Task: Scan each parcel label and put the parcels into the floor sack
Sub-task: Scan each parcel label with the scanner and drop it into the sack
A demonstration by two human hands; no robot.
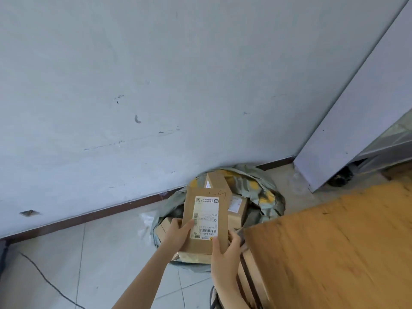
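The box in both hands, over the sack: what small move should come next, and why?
Probably lower the box and let go. The left hand and right hand hold it, label up, directly above the open sack, where other boxes already lie. Whether the label was scanned cannot be seen.

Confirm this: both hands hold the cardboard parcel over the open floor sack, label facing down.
Wrong on the label. The head view shows both hands, left hand and right hand, holding the cardboard parcel over the open floor sack, white label facing up.
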